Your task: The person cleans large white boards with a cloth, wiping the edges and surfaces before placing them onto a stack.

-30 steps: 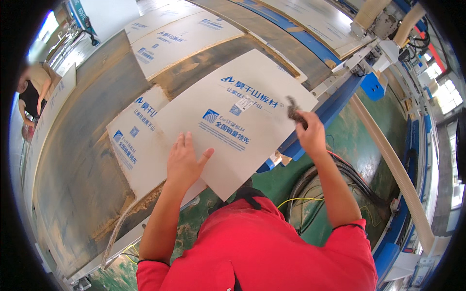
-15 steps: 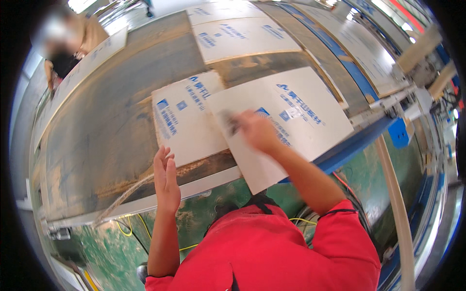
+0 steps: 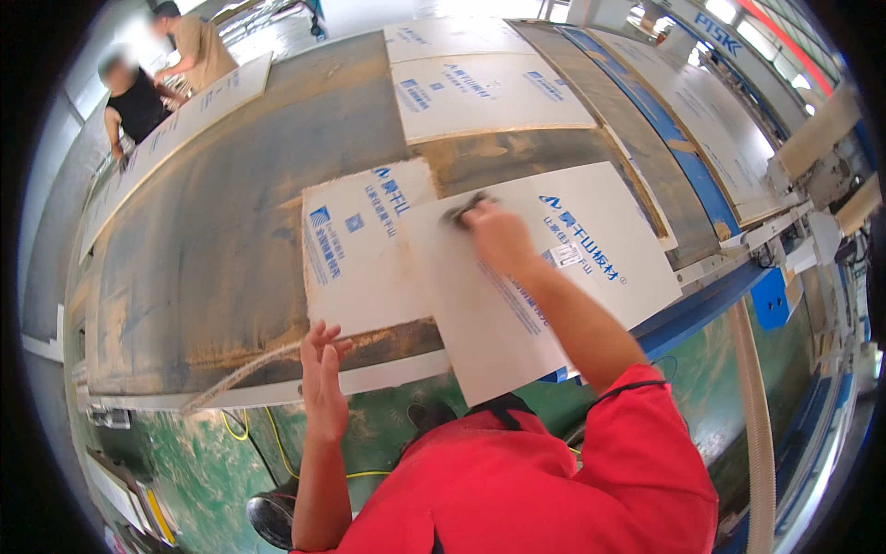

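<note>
white, smooth-faced rectangular board with blue printing (image 3: 494, 319) lies at a slant across the near edge of the wide, dark, dust-smeared worktable (image 3: 212, 268), toward its near right corner, with one corner of the board jutting past the edge in front of the person's red shirt (image 3: 517, 471). the right hand (image 3: 503, 238) is closed around a small, dark grey, soft-looking wad (image 3: 461, 212), held at the board's upper left part; blur hides what it is made of, and whether it presses on the surface cannot be told. the left hand (image 3: 325, 383) is half open, fingers loosely bent and seemingly empty, above the table's near edge, beside a thin, pale, curved strip (image 3: 242, 372). a smaller white printed board with rough edges (image 3: 369, 249) lies flat just left of the slanted one, which overlaps its right side. toward the table's far edge rest more white printed panels (image 3: 489, 97). at the far left corner, one person in a black sleeveless top (image 3: 138, 111) and another in a tan shirt (image 3: 203, 55) stand behind a long white panel (image 3: 175, 138).
</note>
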Action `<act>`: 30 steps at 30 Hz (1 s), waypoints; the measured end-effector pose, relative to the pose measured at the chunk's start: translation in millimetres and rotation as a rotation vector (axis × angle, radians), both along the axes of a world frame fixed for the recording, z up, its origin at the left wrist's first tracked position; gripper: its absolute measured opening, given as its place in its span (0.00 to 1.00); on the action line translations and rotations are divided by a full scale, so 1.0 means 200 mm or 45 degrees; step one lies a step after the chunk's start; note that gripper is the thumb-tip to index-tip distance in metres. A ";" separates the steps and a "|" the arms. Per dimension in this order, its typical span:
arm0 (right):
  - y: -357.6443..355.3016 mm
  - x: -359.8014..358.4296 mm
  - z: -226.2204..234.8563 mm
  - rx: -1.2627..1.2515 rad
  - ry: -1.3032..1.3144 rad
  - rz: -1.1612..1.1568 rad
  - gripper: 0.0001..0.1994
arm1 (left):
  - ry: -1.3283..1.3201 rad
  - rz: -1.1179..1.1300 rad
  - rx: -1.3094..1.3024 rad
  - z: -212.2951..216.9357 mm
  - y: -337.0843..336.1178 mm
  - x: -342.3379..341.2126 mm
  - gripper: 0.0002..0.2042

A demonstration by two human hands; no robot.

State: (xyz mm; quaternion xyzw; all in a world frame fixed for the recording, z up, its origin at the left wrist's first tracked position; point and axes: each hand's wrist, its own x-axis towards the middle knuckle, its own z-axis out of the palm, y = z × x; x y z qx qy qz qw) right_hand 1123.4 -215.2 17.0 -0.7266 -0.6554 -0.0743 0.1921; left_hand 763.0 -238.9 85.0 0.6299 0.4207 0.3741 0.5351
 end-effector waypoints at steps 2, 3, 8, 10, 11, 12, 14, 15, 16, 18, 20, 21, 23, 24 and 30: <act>-0.06 0.54 -0.03 -0.211 -0.056 -0.601 0.10 | 0.001 -0.035 -0.007 0.01 -0.02 0.06 0.23; -0.19 0.88 -0.07 0.040 0.062 -0.865 0.10 | -0.014 -0.062 -0.034 0.01 -0.03 0.10 0.23; -0.35 1.10 -0.10 0.198 0.123 -0.810 0.07 | -0.037 -0.055 -0.159 -0.02 -0.09 0.34 0.22; -0.17 0.64 -0.07 0.106 0.166 -0.440 0.06 | 0.009 -0.067 -0.143 -0.01 -0.09 0.46 0.22; -0.15 0.51 -0.08 0.164 0.074 0.058 0.09 | 0.044 -0.096 -0.104 0.01 -0.10 0.52 0.23; -0.19 0.37 0.07 0.085 0.240 0.416 0.11 | 0.077 -0.118 -0.069 0.02 -0.09 0.56 0.23; -0.21 0.52 0.06 0.045 0.215 0.323 0.11 | 0.103 -0.145 -0.034 0.04 -0.10 0.66 0.22; -0.22 0.60 0.06 0.024 0.206 0.283 0.11 | 0.119 -0.151 -0.018 0.05 -0.10 0.70 0.22; -0.22 0.86 0.03 -0.023 0.100 -0.001 0.10 | 0.130 -0.152 -0.024 0.07 -0.10 0.71 0.22; -0.42 1.52 0.12 -0.167 0.131 -0.905 0.10 | 0.102 -0.152 -0.041 0.07 -0.12 0.76 0.21; -0.65 1.79 0.30 -0.030 0.102 -1.381 0.11 | 0.100 -0.126 -0.078 0.03 -0.18 0.69 0.21; -0.63 1.75 0.34 0.139 0.070 -1.275 0.12 | 0.115 -0.102 -0.119 -0.01 -0.21 0.66 0.21; -0.61 1.63 0.42 0.460 0.002 -1.073 0.12 | 0.089 -0.077 -0.190 -0.08 -0.19 0.68 0.20; -0.59 1.59 0.29 0.484 0.082 -0.846 0.13 | 0.076 -0.088 -0.233 -0.10 -0.19 0.70 0.19; -0.33 1.20 0.06 -0.085 -0.109 -0.137 0.15 | 0.088 -0.244 -0.110 0.03 -0.23 0.83 0.18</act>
